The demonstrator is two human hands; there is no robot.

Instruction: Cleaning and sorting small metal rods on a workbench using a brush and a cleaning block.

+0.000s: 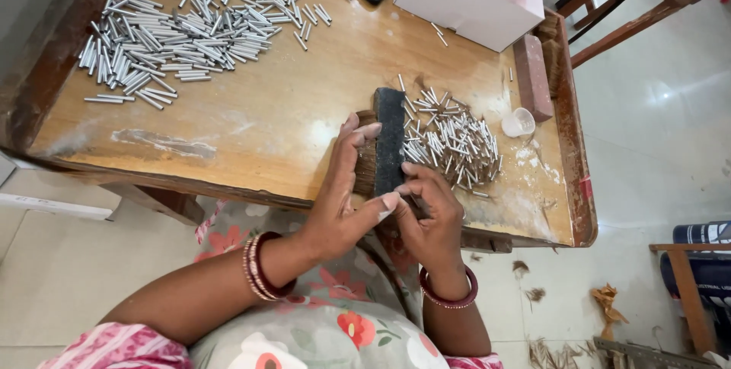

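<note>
Pressing down at the near edge of the wooden tabletop (289, 118), both hands work a dark flat block (390, 140) that stands on edge over a brown bundle of fibres (366, 171). Left hand (339, 194) lies open and flat against the block's left side, fingers stretched forward, thumb reaching across to its near end. Right hand (430, 217) is curled shut at the block's near end, fingertips pinched on something too small to make out. Just right of the block sits a small heap of short metal tubes (457, 140); a larger heap of longer metal tubes (183, 26) lies far left. Beyond: a white box (464, 3), a brick-like block (531, 76), a small clear cup (520, 121)
</note>
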